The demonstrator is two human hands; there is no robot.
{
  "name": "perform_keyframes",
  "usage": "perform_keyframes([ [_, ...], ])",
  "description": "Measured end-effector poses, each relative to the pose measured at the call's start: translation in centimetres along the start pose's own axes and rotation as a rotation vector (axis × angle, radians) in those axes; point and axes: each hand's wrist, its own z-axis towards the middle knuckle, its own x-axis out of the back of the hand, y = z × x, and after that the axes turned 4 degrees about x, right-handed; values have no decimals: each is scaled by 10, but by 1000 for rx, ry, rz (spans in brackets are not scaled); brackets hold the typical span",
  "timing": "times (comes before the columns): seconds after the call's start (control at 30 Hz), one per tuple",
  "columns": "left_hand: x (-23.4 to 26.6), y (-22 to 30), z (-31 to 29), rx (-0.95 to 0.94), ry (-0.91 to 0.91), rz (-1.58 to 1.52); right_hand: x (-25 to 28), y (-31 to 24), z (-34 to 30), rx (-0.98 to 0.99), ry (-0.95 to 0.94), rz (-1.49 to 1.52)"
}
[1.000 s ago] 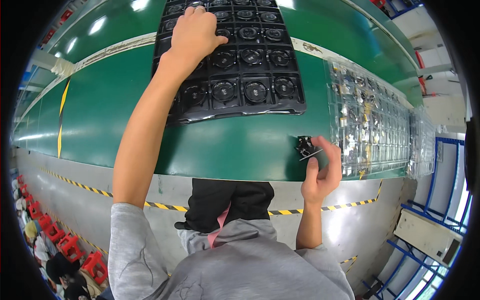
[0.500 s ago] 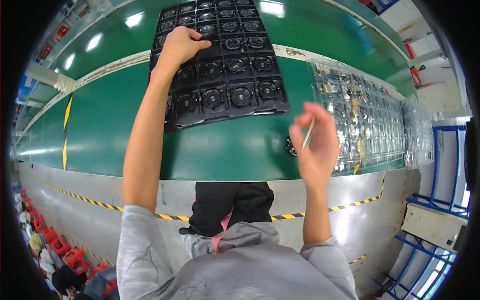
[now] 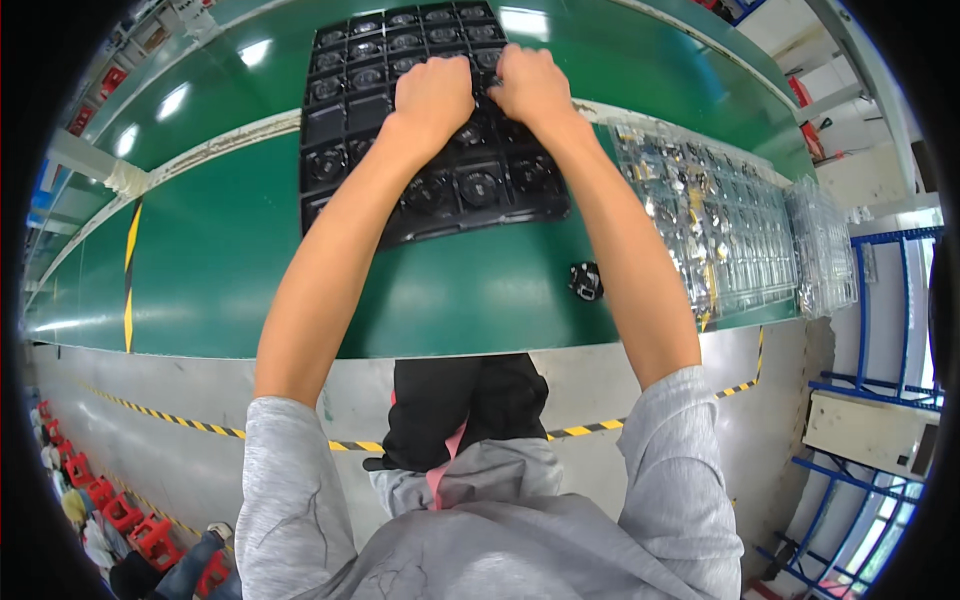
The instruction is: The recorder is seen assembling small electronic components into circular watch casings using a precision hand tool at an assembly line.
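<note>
A black moulded tray (image 3: pixel 470 217) lies on the green table, its square compartments mostly holding round black parts (image 3: pixel 481 186). One compartment on its left side shows bare black plastic. Over the middle of the tray is my left hand (image 3: pixel 436 95), its fingers curled closed and hiding whatever they pinch. Just right of it, above the tray's right side, my right hand (image 3: pixel 530 85) is closed too, with fingertips turned down toward a compartment; anything in them is hidden. A small black component (image 3: pixel 586 281) rests on the table beside my right forearm.
Clear plastic trays (image 3: pixel 720 225) with small parts lie at the right of the table, beside a stack of clear trays (image 3: pixel 822 245). A worn pale ledge (image 3: pixel 240 133) crosses behind the work area. Red stools (image 3: pixel 152 540) and seated people are at the lower left.
My right hand has moved from the table's front right up to the tray, beside my left hand. The thin white stick it held is out of sight. My left hand has shifted right.
</note>
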Motion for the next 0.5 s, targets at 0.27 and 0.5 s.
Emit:
perform_keyframes([
  [0.27, -6, -4, 11, 130, -3, -70, 90, -40, -129, 78, 203, 437],
  [0.5, 30, 1, -12, 57, 134, -560, 85, -71, -231, 239, 26, 224],
])
